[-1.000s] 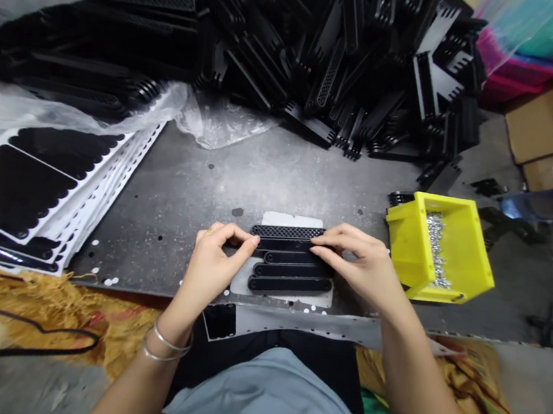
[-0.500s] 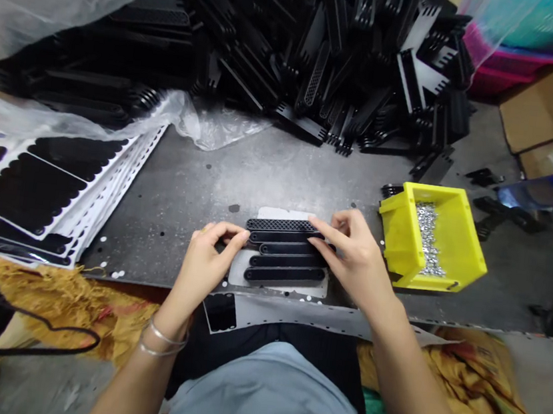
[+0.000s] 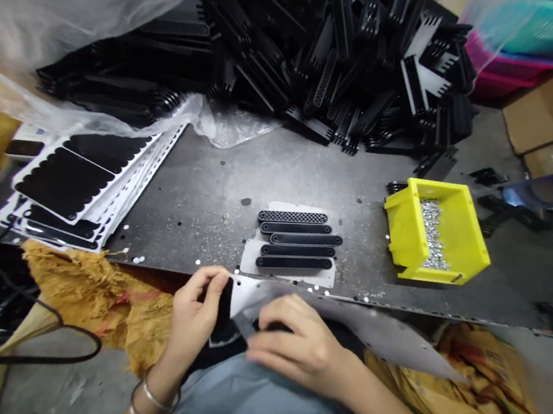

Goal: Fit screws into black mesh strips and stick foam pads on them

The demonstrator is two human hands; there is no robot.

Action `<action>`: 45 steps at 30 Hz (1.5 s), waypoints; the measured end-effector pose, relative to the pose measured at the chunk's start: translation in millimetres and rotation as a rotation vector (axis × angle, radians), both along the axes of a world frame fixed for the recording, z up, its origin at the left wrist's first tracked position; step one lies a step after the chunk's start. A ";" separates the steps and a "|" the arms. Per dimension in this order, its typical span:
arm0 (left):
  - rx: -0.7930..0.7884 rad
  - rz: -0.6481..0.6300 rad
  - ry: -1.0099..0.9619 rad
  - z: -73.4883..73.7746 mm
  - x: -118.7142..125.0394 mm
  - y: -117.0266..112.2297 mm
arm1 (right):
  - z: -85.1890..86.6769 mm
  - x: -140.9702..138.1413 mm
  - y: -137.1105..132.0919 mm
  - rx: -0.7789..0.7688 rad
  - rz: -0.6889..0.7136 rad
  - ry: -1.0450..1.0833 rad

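At the table's front edge, above my lap, my left hand point(image 3: 197, 308) pinches the end of a white sticker sheet point(image 3: 246, 290) with a black patch on it. My right hand point(image 3: 297, 344), slightly blurred, has its fingers curled over the same sheet. A grey strip point(image 3: 244, 326) sticks out from its fingertips; whether it is a sticker or a folded part of the sheet, I cannot tell. Several black plastic bars point(image 3: 296, 250) lie side by side on a pale plate point(image 3: 250, 257) just beyond my hands. The farthest bar point(image 3: 293, 217) has a lattice face.
To the right stands a yellow bin point(image 3: 477, 238) of small metal parts point(image 3: 434, 233). Stacked sheets with black stickers point(image 3: 78, 176) lie at the left. Across the back spreads a heap of black comb-ended parts point(image 3: 319, 58), partly under clear plastic film point(image 3: 104, 4).
Both hands have left the black bars and come down toward my lap, onto the sticker sheet. The bars stay on the plate. My view has shifted slightly.
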State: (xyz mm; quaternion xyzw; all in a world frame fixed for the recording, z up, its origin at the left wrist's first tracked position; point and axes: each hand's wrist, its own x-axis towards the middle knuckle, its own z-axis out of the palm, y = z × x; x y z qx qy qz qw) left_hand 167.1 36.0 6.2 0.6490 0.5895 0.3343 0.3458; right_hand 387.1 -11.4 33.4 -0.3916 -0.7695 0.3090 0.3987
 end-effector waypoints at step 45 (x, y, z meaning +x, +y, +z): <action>0.005 -0.143 0.077 4.1 52.3 122.8 | -7.8 102.6 122.7 -0.216 -0.401 -0.045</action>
